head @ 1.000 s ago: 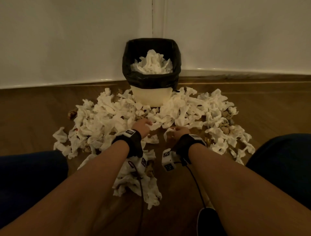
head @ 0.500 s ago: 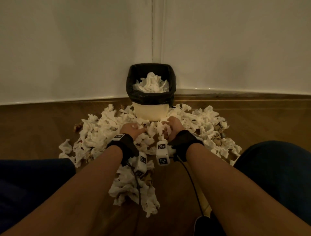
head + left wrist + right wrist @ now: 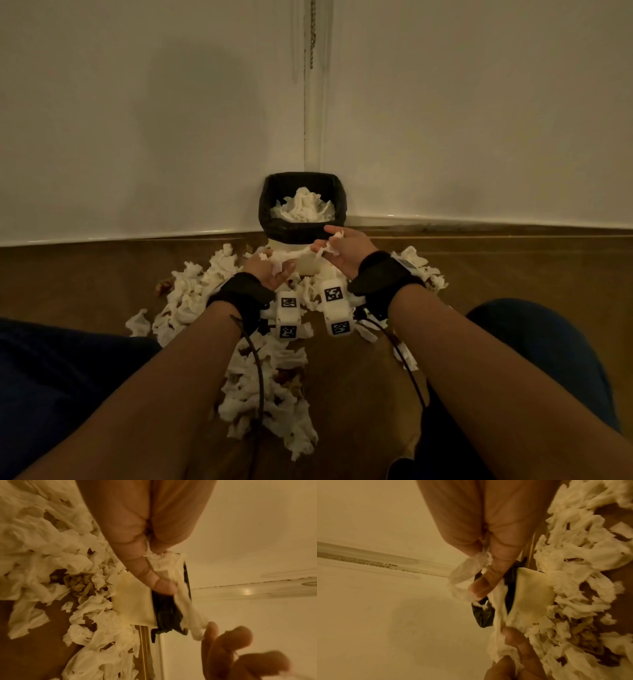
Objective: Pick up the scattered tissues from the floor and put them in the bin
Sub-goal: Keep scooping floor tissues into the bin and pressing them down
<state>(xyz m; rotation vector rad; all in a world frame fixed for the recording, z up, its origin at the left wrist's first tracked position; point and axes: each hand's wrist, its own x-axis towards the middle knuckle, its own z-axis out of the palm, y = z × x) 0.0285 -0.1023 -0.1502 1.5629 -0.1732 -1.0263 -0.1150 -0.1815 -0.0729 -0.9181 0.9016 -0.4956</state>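
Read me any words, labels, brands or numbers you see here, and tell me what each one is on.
No readable text anywhere.
Left wrist camera block: two black-and-white square code markers, patterns only, no letters or numbers.
Right wrist camera block: two such markers, also patterns only.
Right wrist strap: a small pale tag at its edge, too small to read.
Bin, tissues, wall: no print.

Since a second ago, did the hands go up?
Yes. Both hands, left hand and right hand, rose from the floor tissues toward the bin rim, holding tissue.
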